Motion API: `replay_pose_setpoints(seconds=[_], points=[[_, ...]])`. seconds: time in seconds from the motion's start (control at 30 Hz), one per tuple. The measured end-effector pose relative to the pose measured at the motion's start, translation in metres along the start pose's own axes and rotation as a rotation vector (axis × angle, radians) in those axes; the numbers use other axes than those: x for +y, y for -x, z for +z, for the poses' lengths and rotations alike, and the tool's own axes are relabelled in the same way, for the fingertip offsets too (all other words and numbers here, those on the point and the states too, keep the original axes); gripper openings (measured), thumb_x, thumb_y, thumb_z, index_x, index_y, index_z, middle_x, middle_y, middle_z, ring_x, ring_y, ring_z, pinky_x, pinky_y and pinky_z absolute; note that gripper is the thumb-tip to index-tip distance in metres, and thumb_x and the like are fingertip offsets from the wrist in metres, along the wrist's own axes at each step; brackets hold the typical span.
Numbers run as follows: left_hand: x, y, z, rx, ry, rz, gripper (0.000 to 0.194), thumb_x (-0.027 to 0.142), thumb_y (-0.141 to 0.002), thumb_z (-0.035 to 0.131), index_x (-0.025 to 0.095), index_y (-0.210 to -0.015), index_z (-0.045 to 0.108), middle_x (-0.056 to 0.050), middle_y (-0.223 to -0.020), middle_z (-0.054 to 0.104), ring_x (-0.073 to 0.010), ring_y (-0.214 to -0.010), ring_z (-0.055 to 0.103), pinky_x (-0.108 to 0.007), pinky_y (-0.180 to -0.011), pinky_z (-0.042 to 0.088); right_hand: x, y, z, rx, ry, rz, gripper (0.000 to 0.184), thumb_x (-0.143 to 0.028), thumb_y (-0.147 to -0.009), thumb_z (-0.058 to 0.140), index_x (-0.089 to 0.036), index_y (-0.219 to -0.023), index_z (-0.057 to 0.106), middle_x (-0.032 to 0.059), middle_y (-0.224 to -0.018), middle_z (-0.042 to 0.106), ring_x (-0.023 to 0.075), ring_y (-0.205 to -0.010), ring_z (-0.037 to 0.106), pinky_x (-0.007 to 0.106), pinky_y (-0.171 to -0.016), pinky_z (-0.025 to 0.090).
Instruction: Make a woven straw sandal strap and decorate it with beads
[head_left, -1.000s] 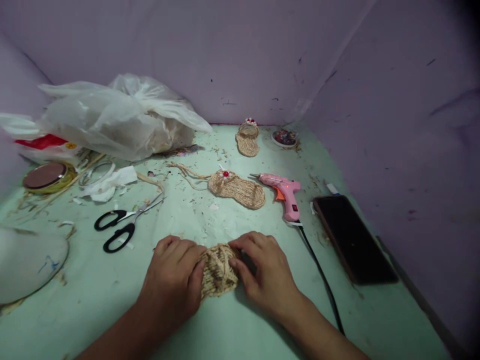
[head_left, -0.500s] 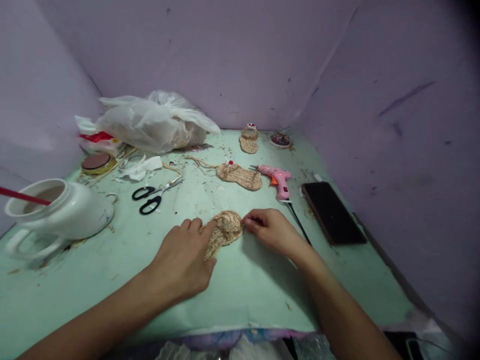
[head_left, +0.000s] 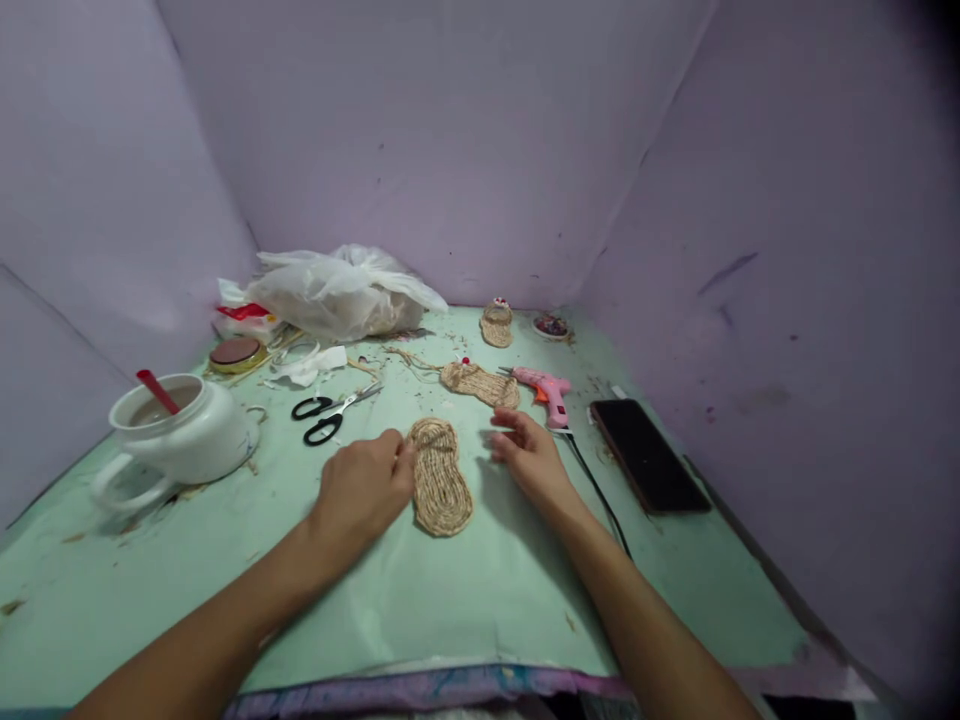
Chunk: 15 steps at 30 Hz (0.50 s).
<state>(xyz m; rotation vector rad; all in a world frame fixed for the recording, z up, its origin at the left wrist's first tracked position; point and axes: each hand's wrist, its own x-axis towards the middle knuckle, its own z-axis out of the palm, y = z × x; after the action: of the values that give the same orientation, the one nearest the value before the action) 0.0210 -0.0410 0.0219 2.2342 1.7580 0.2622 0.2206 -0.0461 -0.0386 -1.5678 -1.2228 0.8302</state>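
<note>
A small woven straw slipper (head_left: 442, 492) lies on the table in front of me, its coiled sole facing up and a strap across its far end. My left hand (head_left: 366, 488) is closed at the slipper's left edge, thumb and fingers pinching it near the strap. To the right of the slipper, my right hand (head_left: 529, 460) hovers apart from it with fingers spread, holding nothing. Beyond the hands lies a second straw slipper (head_left: 480, 384) with a red bead and loose strands. A pink glue gun (head_left: 547, 388) rests just past my right hand.
Black-handled scissors (head_left: 326, 420) lie left, near a white mug (head_left: 199, 440) with a red stick. A phone (head_left: 649, 455) is at right. Along the back are a plastic bag (head_left: 345, 295), a finished slipper (head_left: 496, 328), a dish of beads (head_left: 551, 326) and a round tin (head_left: 236, 353).
The near slipper has turned to point away from me, showing its whole sole. My right hand has let go of its edge and opened. The camera view has tilted up.
</note>
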Motion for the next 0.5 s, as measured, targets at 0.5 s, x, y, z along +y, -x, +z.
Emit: replay_pose_setpoints(seconds=[0.5], points=[[-0.025,-0.026,0.023,-0.405,0.454,-0.115,0.029,0.030,-0.072,0.044,0.017,-0.048,0.052,-0.001,-0.041,0.053,-0.0107,-0.031,0.044,-0.023,-0.037,0.035,-0.024,0.027,0.010,-0.202,0.540,-0.024,0.014,-0.034,-0.073,0.062,-0.023,-0.068,0.070,0.0010,-0.062,0.070,0.0162,-0.053,0.057,0.026,-0.050,0.032]])
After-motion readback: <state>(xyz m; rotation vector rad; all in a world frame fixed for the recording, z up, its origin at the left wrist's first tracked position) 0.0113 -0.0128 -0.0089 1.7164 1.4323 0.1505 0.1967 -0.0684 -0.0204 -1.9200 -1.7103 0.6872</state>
